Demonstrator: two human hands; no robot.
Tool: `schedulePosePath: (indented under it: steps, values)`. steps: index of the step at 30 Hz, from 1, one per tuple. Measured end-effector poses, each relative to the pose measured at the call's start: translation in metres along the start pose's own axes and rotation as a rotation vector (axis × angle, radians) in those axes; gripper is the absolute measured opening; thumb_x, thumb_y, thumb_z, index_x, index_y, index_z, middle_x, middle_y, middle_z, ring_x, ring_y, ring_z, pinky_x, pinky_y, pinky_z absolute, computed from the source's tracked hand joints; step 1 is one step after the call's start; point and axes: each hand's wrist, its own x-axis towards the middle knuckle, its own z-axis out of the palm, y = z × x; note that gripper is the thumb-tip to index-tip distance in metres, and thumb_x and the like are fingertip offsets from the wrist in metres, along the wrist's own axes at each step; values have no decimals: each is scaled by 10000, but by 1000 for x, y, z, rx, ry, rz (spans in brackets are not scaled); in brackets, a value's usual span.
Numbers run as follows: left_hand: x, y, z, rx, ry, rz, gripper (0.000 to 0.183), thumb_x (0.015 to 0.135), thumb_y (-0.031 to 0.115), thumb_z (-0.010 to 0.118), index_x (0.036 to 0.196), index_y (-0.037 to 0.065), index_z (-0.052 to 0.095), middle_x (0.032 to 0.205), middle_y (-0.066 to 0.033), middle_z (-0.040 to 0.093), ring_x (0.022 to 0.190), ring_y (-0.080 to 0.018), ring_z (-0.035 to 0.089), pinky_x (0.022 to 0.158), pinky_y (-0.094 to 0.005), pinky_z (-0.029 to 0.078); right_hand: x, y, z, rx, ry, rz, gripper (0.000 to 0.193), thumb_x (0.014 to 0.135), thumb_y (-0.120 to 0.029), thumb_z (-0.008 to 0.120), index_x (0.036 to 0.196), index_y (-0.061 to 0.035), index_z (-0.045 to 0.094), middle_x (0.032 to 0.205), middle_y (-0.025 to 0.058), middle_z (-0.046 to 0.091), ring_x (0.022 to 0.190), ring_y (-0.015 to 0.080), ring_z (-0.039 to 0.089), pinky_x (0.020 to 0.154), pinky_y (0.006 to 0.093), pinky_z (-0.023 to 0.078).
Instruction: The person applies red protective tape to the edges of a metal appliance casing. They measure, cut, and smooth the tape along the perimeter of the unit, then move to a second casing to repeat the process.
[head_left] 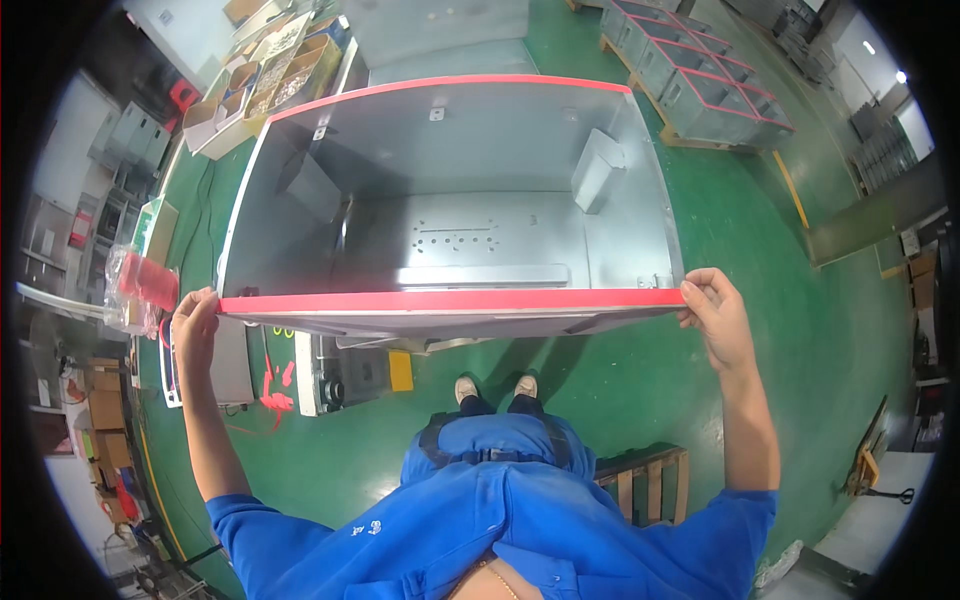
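A large open-topped grey sheet-metal box stands in front of me, with red tape along its far rim. A strip of red tape runs straight along its near rim. My left hand is closed at the strip's left end, by the near left corner. At the near right corner my right hand pinches the other end between thumb and fingers. Inside the box, an angled metal bracket sits on the right wall. Slots and small holes pierce the bottom.
Left stand red rolls in clear plastic and bins of small parts. Red scraps and a grey-and-white machine are below the box. A wooden pallet lies near my right side. More red-rimmed boxes stand far right.
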Motion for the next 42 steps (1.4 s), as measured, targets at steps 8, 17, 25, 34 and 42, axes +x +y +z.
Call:
schedulePosePath:
  steps: [8,17,25,34,42]
  values:
    - [0,-3,-2,-34,-53,23,85,762,82,618,781,40,546,765,28,531,553,5,383,467,-140,267,0,3,0,-7,4,-37,204,812,-175,599,912,-16,519,776,42,556,656,107,518,569,228,417]
    - [4,-15,-8,-94,-33,35,79,742,42,619,718,48,544,931,-10,525,559,-8,396,464,-146,270,-2,2,3,-12,22,-43,184,820,-167,586,908,-18,524,767,35,553,656,98,512,577,217,408]
    - [6,-17,-10,-109,-67,36,105,753,46,612,693,62,527,861,21,523,565,3,390,468,-128,272,-2,4,4,4,38,-40,183,816,-166,598,902,-20,529,768,31,552,666,93,509,573,211,402]
    - [0,-9,-2,-96,-50,37,79,754,45,609,740,29,532,853,-1,536,552,-12,389,485,-148,277,-17,-6,32,-582,288,-620,228,806,-124,586,995,-7,532,994,104,548,899,190,529,776,302,424]
    - [-4,-3,6,-106,-3,22,88,735,37,623,793,12,563,817,-4,550,618,-42,458,563,-169,342,-26,-6,91,-944,25,-1051,425,718,-110,634,1115,-15,514,1169,140,504,1103,324,462,915,428,366]
